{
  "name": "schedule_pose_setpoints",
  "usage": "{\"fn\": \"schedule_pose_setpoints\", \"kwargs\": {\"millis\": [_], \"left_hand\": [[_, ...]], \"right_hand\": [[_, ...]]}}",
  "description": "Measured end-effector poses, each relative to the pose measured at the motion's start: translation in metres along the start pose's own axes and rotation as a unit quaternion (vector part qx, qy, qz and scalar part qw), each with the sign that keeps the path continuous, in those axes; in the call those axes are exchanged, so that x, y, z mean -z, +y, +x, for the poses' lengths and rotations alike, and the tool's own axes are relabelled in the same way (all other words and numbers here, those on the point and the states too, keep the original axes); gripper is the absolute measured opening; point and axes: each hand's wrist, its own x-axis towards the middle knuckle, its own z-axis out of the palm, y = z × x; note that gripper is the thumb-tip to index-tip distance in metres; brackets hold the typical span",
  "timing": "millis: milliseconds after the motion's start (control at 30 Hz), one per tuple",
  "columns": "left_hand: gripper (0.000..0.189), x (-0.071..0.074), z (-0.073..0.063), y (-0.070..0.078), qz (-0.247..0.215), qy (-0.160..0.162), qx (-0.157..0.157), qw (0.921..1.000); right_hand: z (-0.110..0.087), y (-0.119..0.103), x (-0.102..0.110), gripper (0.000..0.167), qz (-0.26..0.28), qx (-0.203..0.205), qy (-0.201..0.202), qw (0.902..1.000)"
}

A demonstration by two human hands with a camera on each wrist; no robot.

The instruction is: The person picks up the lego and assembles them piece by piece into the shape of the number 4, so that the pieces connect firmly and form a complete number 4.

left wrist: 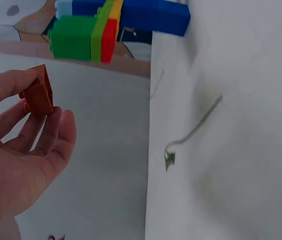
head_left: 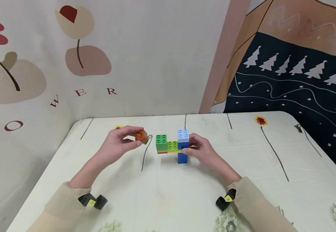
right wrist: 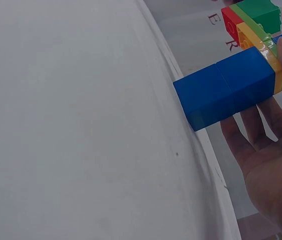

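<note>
My left hand (head_left: 115, 145) pinches a small orange-brown toy brick (head_left: 141, 136) between thumb and fingers. In the left wrist view the hollow underside of this brick (left wrist: 42, 96) faces toward the joined bricks. To its right, my right hand (head_left: 205, 151) grips a built piece of toy bricks at its blue column. A light blue brick (head_left: 183, 135) tops that column, and a dark blue brick (head_left: 182, 158) forms its lower end. From the column a lime-green layer (head_left: 172, 146) reaches left, carrying a green brick (head_left: 161, 142). Under it run a red brick (right wrist: 232, 24) and a yellow one (right wrist: 255, 36).
A white cloth with printed flowers covers the table (head_left: 162, 196) below both hands. Behind it hangs a printed curtain (head_left: 156, 64), and a dark tree-patterned cloth (head_left: 287, 87) hangs at the right. Each sleeve has a black wrist camera (head_left: 100, 202) strapped on.
</note>
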Motion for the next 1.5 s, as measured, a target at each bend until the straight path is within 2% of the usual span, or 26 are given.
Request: {"fn": "schedule_pose_setpoints", "kwargs": {"millis": [233,533,667,900,1200,1500], "left_hand": [[0.046,-0.015,-0.001,0.011,-0.026,-0.017,-0.025,0.9992],[0.047,-0.024,0.002,0.016,-0.001,-0.024,-0.036,0.999],[0.048,-0.027,0.004,0.019,0.009,-0.028,-0.032,0.9991],[0.046,-0.034,0.01,0.021,0.0,-0.029,-0.035,0.999],[0.042,-0.042,0.013,0.018,-0.04,-0.003,0.011,0.9991],[0.043,-0.05,0.013,0.013,-0.053,0.002,0.015,0.9985]], "right_hand": [[0.0,0.0,-0.001,0.034,0.001,0.002,-0.004,1.0],[0.001,0.0,-0.001,0.033,0.004,0.002,-0.008,1.0],[0.001,0.0,-0.001,0.033,0.004,0.005,-0.008,0.9999],[0.002,0.0,-0.001,0.033,0.001,0.008,-0.005,1.0],[0.002,-0.001,0.0,0.033,-0.005,-0.001,-0.005,1.0],[0.001,0.001,0.001,0.032,0.0,0.001,-0.006,1.0]]}}
